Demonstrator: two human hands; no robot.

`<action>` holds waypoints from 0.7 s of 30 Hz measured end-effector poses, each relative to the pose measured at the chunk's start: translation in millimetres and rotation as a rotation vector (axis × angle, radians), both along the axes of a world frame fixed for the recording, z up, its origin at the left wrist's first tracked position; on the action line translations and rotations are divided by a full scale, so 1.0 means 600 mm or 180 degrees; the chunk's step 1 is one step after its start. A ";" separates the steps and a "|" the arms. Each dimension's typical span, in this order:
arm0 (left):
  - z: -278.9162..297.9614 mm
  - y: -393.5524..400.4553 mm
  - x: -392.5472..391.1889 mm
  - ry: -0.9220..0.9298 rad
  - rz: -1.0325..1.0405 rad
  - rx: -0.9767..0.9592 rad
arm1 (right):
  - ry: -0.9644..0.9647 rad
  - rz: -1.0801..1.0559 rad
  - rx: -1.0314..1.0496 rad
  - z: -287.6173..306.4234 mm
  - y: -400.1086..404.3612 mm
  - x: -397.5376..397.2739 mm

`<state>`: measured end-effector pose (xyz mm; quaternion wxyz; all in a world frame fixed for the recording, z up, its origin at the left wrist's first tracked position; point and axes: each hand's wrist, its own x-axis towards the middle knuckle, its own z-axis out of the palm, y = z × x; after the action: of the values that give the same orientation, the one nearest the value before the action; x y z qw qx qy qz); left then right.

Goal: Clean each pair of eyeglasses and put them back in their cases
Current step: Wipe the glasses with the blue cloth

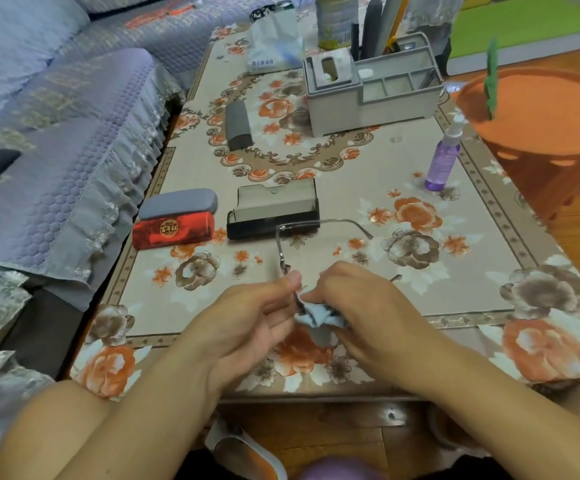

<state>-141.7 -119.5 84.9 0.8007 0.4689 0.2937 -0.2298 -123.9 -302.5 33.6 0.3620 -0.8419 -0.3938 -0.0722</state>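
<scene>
Head view: red case (173, 232) bears a gold seal; left grip (253, 317) pinches thin-framed glasses (283, 251), right grip (361, 306) clutches blue cloth (316, 315).

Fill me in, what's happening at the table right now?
A person is wiping a pair of eyeglasses over the table. The left hand pinches the frame, while the right hand rubs it with a light blue cloth. An open case waits behind, beside closed grey and red cases. A spray bottle stands to the right.
</scene>
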 end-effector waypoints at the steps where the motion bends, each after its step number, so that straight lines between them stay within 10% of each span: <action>1: 0.000 0.003 0.001 0.0057 0.0002 -0.0067 | -0.0143 0.0014 -0.0046 -0.001 -0.001 0.000; 15: 0.032 0.124 0.030 -0.0502 -0.0175 0.0786 | 0.0214 -0.0441 -0.0130 -0.001 -0.116 0.089; 21: 0.020 0.198 0.022 -0.0450 -0.1261 0.0546 | 0.1025 -0.1837 0.0478 -0.009 -0.157 0.135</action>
<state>-128.5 -0.5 97.1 0.7157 0.5987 0.1576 -0.3232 -43.1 -396.6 28.5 0.4452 -0.8902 -0.0705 -0.0665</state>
